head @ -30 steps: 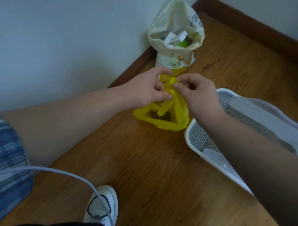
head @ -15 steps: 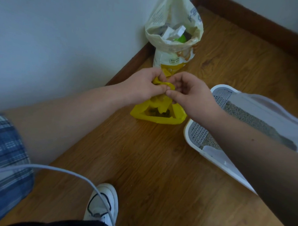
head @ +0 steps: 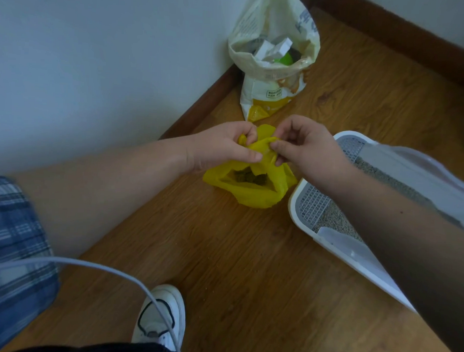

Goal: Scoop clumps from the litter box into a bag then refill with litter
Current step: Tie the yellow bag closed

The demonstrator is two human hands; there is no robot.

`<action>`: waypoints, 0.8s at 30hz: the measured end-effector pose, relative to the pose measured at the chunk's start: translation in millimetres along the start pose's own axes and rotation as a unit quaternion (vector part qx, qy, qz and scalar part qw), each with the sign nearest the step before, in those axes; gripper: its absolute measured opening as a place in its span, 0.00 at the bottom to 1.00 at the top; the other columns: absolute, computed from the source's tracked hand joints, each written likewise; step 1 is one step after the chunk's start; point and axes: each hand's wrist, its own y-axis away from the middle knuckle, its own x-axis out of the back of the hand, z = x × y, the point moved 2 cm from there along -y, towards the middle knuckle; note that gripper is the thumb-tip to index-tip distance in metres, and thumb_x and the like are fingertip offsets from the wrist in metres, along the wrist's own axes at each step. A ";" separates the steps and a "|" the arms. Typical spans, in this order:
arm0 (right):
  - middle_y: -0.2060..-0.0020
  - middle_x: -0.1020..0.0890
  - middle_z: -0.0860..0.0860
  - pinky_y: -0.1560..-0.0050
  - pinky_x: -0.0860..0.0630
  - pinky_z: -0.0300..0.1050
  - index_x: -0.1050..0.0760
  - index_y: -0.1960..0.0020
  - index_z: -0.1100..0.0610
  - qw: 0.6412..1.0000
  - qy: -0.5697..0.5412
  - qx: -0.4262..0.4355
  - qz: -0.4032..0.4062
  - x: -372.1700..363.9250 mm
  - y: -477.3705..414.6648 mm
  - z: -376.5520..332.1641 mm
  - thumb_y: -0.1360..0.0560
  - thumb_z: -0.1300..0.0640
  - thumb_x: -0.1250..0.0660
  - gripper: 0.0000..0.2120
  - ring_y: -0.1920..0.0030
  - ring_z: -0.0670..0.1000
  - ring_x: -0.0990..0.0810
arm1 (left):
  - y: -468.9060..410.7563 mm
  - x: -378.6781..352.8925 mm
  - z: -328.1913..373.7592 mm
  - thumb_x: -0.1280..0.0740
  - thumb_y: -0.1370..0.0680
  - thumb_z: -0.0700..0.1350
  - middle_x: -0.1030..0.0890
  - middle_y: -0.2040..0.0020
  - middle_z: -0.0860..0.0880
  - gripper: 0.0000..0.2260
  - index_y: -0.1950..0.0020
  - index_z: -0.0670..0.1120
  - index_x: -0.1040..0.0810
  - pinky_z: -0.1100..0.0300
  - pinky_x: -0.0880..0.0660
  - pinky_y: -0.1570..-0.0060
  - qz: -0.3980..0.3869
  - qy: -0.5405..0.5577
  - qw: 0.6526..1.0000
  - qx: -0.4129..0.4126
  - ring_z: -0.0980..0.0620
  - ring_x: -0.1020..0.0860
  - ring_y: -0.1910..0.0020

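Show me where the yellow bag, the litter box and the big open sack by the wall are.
yellow bag (head: 254, 196): head view, lower front of the plastic.
litter box (head: 293, 202): head view, white rim at its near corner.
open sack (head: 266, 91): head view, printed front panel.

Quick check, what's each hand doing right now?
Left hand: closed, pinching a handle of the yellow bag.
Right hand: closed, pinching the bag's other handle.

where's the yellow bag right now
In the head view the yellow bag sits on the wooden floor at centre, just left of the litter box, its handles pinched by the left hand and right hand.
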 end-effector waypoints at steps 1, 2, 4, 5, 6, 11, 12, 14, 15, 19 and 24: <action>0.64 0.21 0.50 0.62 0.22 0.45 0.25 0.56 0.55 1.000 0.014 0.005 0.009 0.1 0.0 2.4 0.25 0.65 0.29 0.07 0.66 0.50 0.21 | -0.1 -0.4 0.6 0.25 0.32 0.45 0.28 0.63 0.52 0.17 0.60 0.49 0.34 0.62 0.31 0.64 -0.003 0.000 1.000 0.002 0.57 0.28 0.64; 0.62 0.21 0.51 0.58 0.22 0.49 0.25 0.56 0.53 0.999 0.030 0.012 0.017 -0.4 0.2 3.6 0.25 0.62 0.30 0.06 0.62 0.50 0.21 | 0.1 -0.7 1.3 0.24 0.33 0.46 0.29 0.63 0.52 0.18 0.60 0.49 0.34 0.60 0.31 0.64 -0.002 -0.004 1.000 0.005 0.56 0.28 0.64; 0.54 0.18 0.51 0.46 0.22 0.50 0.26 0.56 0.50 0.998 0.041 0.027 0.025 -2.1 0.9 3.4 0.25 0.58 0.32 0.05 0.52 0.50 0.20 | 0.0 -1.3 1.7 0.23 0.35 0.51 0.28 0.63 0.51 0.20 0.60 0.50 0.34 0.57 0.30 0.62 0.012 -0.041 0.999 0.007 0.54 0.28 0.62; 0.50 0.18 0.50 0.43 0.23 0.48 0.28 0.56 0.49 0.999 0.034 0.031 0.023 -4.1 1.2 2.8 0.24 0.59 0.34 0.06 0.47 0.47 0.20 | 0.0 -2.2 1.6 0.23 0.35 0.52 0.27 0.62 0.51 0.20 0.59 0.51 0.33 0.56 0.29 0.61 0.026 -0.072 0.997 0.007 0.54 0.27 0.62; 0.49 0.18 0.48 0.42 0.24 0.44 0.29 0.55 0.50 0.999 0.022 0.027 0.018 -6.8 1.5 1.9 0.22 0.60 0.35 0.07 0.46 0.44 0.20 | -0.3 -2.9 1.3 0.24 0.35 0.52 0.26 0.62 0.51 0.19 0.58 0.51 0.33 0.54 0.28 0.61 0.042 -0.107 0.993 0.005 0.55 0.27 0.62; 0.62 0.26 0.45 0.58 0.30 0.44 0.33 0.55 0.47 0.997 0.061 -0.016 0.038 -18.4 0.5 5.5 0.19 0.56 0.38 0.08 0.62 0.43 0.28 | 0.1 -4.9 4.0 0.33 0.33 0.45 0.27 0.62 0.48 0.09 0.57 0.52 0.31 0.55 0.30 0.65 0.074 -0.220 0.973 0.003 0.54 0.28 0.65; 0.63 0.26 0.46 0.59 0.31 0.42 0.33 0.55 0.48 0.996 0.068 -0.027 0.046 -19.5 0.2 6.5 0.18 0.55 0.39 0.07 0.63 0.43 0.29 | 0.6 -4.9 3.7 0.33 0.32 0.44 0.27 0.62 0.48 0.09 0.57 0.53 0.31 0.56 0.31 0.66 0.077 -0.229 0.970 0.001 0.54 0.28 0.65; 0.63 0.25 0.45 0.62 0.32 0.39 0.31 0.53 0.50 0.994 0.076 -0.048 0.064 -20.3 -0.3 8.3 0.17 0.54 0.40 0.05 0.65 0.41 0.28 | 1.5 -4.7 1.7 0.31 0.27 0.42 0.25 0.62 0.49 0.11 0.56 0.54 0.31 0.57 0.30 0.65 0.095 -0.258 0.961 -0.005 0.56 0.27 0.66; 0.63 0.24 0.45 0.63 0.32 0.39 0.31 0.52 0.51 0.993 0.080 -0.059 0.071 -20.6 -0.3 9.3 0.17 0.54 0.40 0.05 0.65 0.41 0.27 | 2.2 -5.3 1.4 0.30 0.26 0.42 0.24 0.63 0.50 0.11 0.55 0.55 0.31 0.60 0.30 0.65 0.107 -0.277 0.955 -0.010 0.58 0.27 0.67; 0.65 0.25 0.45 0.71 0.34 0.33 0.29 0.51 0.53 0.984 0.109 -0.114 0.079 -23.1 -1.4 16.2 0.18 0.51 0.39 0.06 0.66 0.43 0.27 | 6.1 -12.3 2.4 0.30 0.23 0.46 0.22 0.63 0.50 0.11 0.49 0.54 0.32 0.63 0.32 0.68 0.121 -0.387 0.913 -0.044 0.57 0.25 0.66; 0.67 0.24 0.47 0.66 0.30 0.40 0.28 0.60 0.50 0.975 0.109 -0.176 0.074 -24.0 -4.5 23.9 0.24 0.55 0.31 0.08 0.67 0.46 0.25 | 13.4 -15.4 4.1 0.31 0.22 0.45 0.28 0.63 0.54 0.09 0.47 0.48 0.30 0.54 0.32 0.64 0.150 -0.440 0.876 -0.129 0.56 0.28 0.64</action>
